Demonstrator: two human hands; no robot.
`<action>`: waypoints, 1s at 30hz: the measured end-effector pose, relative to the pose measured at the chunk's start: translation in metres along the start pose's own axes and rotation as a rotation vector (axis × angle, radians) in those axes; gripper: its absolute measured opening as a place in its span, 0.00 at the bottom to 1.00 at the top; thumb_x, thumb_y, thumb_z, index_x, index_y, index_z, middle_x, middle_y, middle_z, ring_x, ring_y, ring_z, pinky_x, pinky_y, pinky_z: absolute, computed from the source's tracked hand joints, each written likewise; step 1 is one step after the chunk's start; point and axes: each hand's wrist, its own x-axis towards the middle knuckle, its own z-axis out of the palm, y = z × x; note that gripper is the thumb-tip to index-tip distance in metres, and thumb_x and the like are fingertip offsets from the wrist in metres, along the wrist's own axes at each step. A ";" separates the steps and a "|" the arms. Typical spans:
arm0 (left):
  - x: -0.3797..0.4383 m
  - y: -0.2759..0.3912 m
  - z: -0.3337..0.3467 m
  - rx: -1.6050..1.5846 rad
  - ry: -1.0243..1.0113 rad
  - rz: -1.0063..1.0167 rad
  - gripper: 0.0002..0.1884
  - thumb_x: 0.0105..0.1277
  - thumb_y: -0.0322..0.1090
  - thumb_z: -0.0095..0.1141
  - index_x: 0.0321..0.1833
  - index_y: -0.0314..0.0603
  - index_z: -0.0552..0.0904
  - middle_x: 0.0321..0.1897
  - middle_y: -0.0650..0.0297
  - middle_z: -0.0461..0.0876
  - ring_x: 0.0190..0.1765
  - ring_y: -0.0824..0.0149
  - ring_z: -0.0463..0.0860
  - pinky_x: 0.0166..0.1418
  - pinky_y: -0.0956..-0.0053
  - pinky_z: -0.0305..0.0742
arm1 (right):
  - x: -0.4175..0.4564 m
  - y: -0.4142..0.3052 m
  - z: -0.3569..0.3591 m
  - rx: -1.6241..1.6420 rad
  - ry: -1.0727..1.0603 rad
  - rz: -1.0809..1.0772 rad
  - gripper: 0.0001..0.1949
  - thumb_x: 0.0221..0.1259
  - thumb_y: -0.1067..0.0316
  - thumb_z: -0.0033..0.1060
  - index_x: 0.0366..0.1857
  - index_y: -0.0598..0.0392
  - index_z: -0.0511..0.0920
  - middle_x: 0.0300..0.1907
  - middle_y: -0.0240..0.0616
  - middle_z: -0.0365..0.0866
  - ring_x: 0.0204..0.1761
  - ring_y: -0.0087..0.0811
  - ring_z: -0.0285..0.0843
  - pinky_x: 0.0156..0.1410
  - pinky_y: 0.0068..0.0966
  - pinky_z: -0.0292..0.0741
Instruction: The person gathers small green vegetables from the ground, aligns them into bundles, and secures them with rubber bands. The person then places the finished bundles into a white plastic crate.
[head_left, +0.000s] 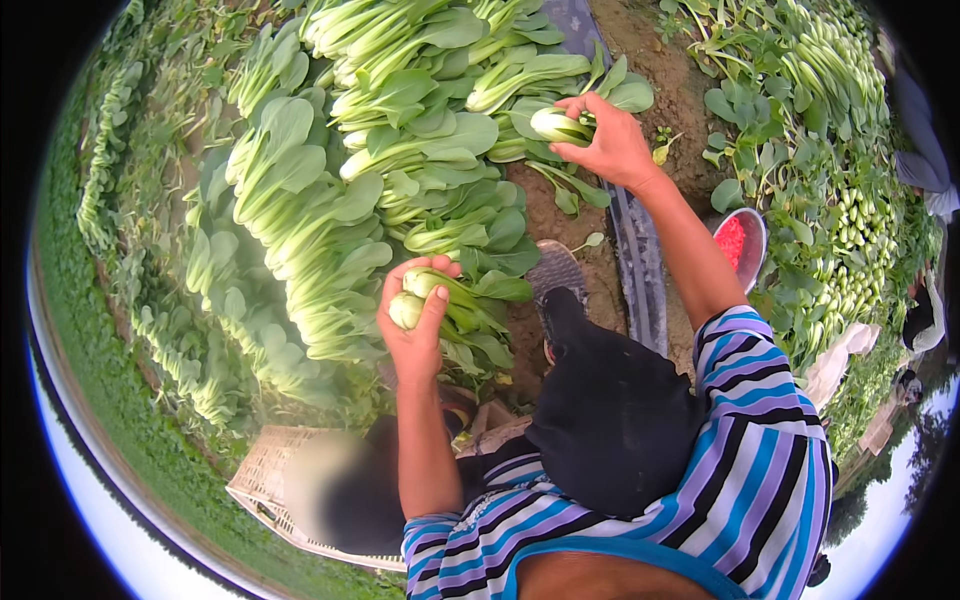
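Two heads of green bok choy (406, 309) are gripped in my left hand (420, 322), bases up near the thumb, leaves trailing to the right. My right hand (607, 142), farther forward, is closed around the pale base of another bok choy (556, 125), its leaves partly hidden behind the fingers. Overlapping rows of bok choy (300, 247) lie on the ground in front and to the left, with more heads (409, 82) stacked toward the top of the view.
A metal bowl (754, 247) with red ties or bands stands right of my right forearm. Dark plastic sheeting (637, 277) runs between my feet and the bowl. A pale plastic crate (274, 469) is at lower left. More bok choy (855, 262) and other people are at far right.
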 end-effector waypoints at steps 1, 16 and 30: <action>0.001 -0.002 0.001 -0.050 0.005 -0.031 0.17 0.67 0.20 0.60 0.59 0.32 0.76 0.56 0.52 0.84 0.57 0.61 0.85 0.66 0.66 0.77 | -0.001 -0.003 -0.002 -0.004 -0.029 0.032 0.23 0.49 0.60 0.81 0.44 0.53 0.73 0.52 0.40 0.89 0.54 0.44 0.87 0.59 0.35 0.80; 0.024 -0.011 0.024 -0.375 0.151 -0.033 0.33 0.67 0.35 0.71 0.72 0.35 0.72 0.61 0.61 0.79 0.61 0.65 0.79 0.67 0.69 0.75 | -0.069 -0.146 0.071 0.094 -0.028 -0.422 0.32 0.55 0.61 0.73 0.68 0.49 0.75 0.50 0.39 0.80 0.41 0.40 0.83 0.41 0.34 0.81; 0.026 -0.011 0.003 -0.438 0.222 -0.077 0.34 0.67 0.31 0.65 0.76 0.33 0.67 0.66 0.56 0.76 0.67 0.59 0.77 0.73 0.63 0.72 | -0.064 -0.134 0.083 0.477 -0.404 -0.521 0.41 0.70 0.42 0.57 0.76 0.64 0.59 0.78 0.56 0.57 0.79 0.54 0.55 0.82 0.45 0.56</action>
